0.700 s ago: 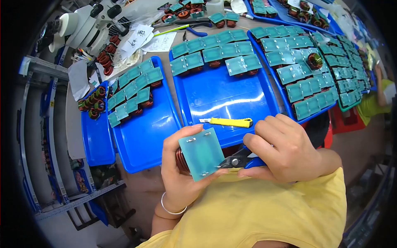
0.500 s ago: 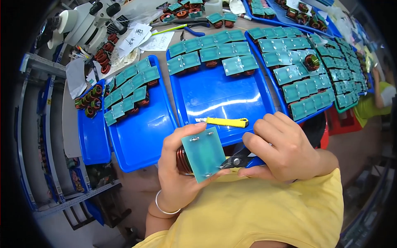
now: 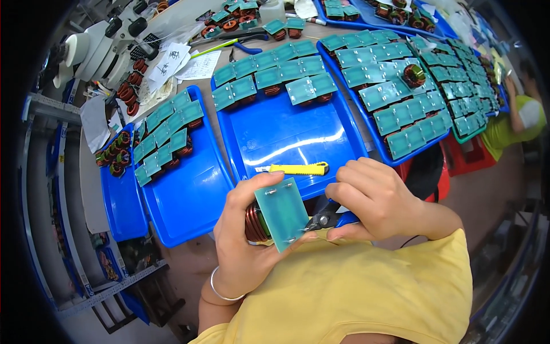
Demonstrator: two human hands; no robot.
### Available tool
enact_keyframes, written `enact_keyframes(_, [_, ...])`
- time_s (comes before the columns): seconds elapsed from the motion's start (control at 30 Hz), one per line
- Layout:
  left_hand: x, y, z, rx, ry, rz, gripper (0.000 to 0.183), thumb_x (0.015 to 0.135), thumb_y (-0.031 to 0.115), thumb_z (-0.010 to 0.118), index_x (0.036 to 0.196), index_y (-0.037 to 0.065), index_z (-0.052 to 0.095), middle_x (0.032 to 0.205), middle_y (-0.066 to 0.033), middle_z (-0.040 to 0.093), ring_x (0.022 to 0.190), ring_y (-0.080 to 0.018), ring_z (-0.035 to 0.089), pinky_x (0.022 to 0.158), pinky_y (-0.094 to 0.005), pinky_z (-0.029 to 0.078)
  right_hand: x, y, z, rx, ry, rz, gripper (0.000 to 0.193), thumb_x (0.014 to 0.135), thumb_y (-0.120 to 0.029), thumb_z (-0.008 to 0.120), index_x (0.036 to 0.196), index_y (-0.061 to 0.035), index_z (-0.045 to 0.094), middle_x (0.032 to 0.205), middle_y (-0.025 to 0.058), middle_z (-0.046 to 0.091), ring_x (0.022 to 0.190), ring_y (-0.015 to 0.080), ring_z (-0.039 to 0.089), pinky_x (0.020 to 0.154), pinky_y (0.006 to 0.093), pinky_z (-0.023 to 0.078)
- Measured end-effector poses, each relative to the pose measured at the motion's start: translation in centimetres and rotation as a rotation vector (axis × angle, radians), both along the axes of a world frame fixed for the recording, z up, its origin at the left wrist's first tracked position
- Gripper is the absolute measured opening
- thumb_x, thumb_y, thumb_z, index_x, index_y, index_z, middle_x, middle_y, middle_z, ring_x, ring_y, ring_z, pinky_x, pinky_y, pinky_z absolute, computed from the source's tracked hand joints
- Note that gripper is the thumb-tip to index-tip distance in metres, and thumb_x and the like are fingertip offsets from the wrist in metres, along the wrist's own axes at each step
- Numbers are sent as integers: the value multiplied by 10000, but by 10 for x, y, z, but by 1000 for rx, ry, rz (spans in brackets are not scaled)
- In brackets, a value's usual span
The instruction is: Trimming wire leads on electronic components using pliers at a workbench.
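My left hand [image 3: 243, 229] grips a toroidal coil [image 3: 255, 223] of copper wire mounted under a small green circuit board [image 3: 282, 213]. The board's bare face is turned up, with soldered pins near its top and bottom edges. In my right hand [image 3: 375, 198] is a pair of side cutters [image 3: 327, 219] with dark jaws and blue handles. The jaw tips are at the board's lower right edge, close to the bottom pins; whether they touch a pin I cannot tell. Just beyond my hands, a yellow utility knife [image 3: 298, 169] lies in a blue tray [image 3: 275, 137].
Boards on coils fill the back of that tray, the left tray [image 3: 177, 212] and the right tray [image 3: 395, 157]. A narrow tray [image 3: 123, 200] holds bare coils. A microscope [image 3: 100, 49], papers [image 3: 197, 66] and pliers [image 3: 247, 49] are behind. Another person [image 3: 518, 114] sits far right.
The trays and bench have shifted slightly left in view. The cutters remain at the board's lower right edge, and the board is turned slightly.
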State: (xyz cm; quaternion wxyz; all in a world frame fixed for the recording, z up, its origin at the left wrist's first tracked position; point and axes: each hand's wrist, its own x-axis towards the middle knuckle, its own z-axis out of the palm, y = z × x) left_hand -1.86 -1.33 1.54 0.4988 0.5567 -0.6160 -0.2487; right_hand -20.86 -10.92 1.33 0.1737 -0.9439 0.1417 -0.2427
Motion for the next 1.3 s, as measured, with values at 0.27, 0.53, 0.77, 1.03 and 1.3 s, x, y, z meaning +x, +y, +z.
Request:
enact_keyframes(0.27, [-1, 0, 3, 23, 11, -16, 693, 579, 181, 850, 1143, 7, 488, 1077, -130, 559, 931, -226, 594, 788, -303, 492, -2, -1, -5, 27, -48, 46, 507, 775, -486, 598, 846, 9, 512, 719, 109, 449, 609, 259, 456, 535, 343, 355])
enact_keyframes(0.53, [2, 0, 1, 29, -50, -15, 768, 513, 220, 878, 1138, 25, 477, 1120, -72, 511, 949, -147, 545, 797, -256, 473, -1, -1, -4, 13, -38, 37, 509, 770, -490, 598, 833, 8, 511, 710, 108, 447, 608, 257, 458, 534, 343, 354])
enact_keyframes(0.77, [-3, -2, 5, 44, -105, -49, 691, 560, 138, 853, 1135, 21, 487, 1135, -69, 507, 959, -139, 544, 802, -250, 475, 1, -3, -26, -13, -165, 47, 509, 756, -493, 611, 809, 2, 503, 681, 108, 448, 571, 262, 472, 503, 344, 373])
enact_keyframes(1.03, [-6, -4, 2, 138, -183, -87, 672, 575, 113, 844, 1139, 30, 488, 1086, -64, 537, 886, -124, 573, 739, -243, 505, -4, -4, -49, 18, -188, 47, 451, 742, -453, 651, 776, -28, 506, 695, 101, 524, 607, 244, 554, 513, 321, 436])
enact_keyframes(1.3, [-3, 2, -10, 265, -116, -54, 627, 589, 41, 817, 1122, 32, 488, 980, -50, 569, 790, -98, 582, 697, -226, 511, 0, 7, -78, 89, -259, 64, 490, 774, -471, 613, 813, 9, 523, 669, 113, 489, 559, 285, 518, 499, 341, 426])
